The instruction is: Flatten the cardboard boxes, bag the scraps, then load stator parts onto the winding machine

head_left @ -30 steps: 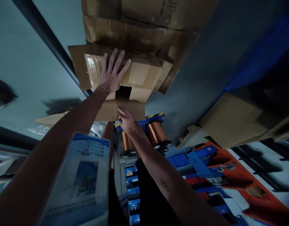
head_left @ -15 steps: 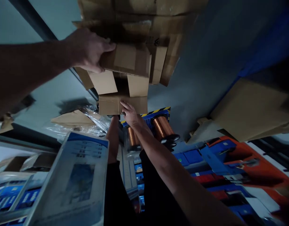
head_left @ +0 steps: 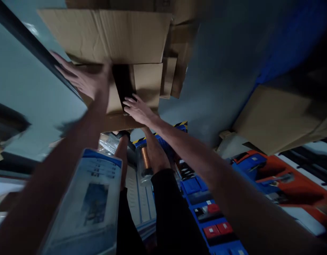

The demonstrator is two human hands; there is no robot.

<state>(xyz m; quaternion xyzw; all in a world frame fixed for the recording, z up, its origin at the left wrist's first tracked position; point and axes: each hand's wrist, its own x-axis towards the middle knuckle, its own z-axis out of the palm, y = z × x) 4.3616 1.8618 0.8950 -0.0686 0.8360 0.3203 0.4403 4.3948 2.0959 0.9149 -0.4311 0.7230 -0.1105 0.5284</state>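
A brown cardboard box is in front of me in the head view, its top partly open with a dark gap between two side flaps. Its wide far flap is raised. My left hand is at the box's left side, fingers spread and blurred, thumb close to the far flap. Over the near end of the gap lies my right hand, fingers stretched out and apart. Neither hand is closed on anything. What the box holds is too dark to see.
More flattened cardboard lies behind the box. Below it are a copper wire spool and crumpled clear plastic. A printed card in a clear case hangs close to the camera. Blue and red bins and another carton are at right.
The far flap has swung up and away from the opening. My left hand has let go of the far flap and moved left and down; my right hand has moved up from the near flap to the gap.
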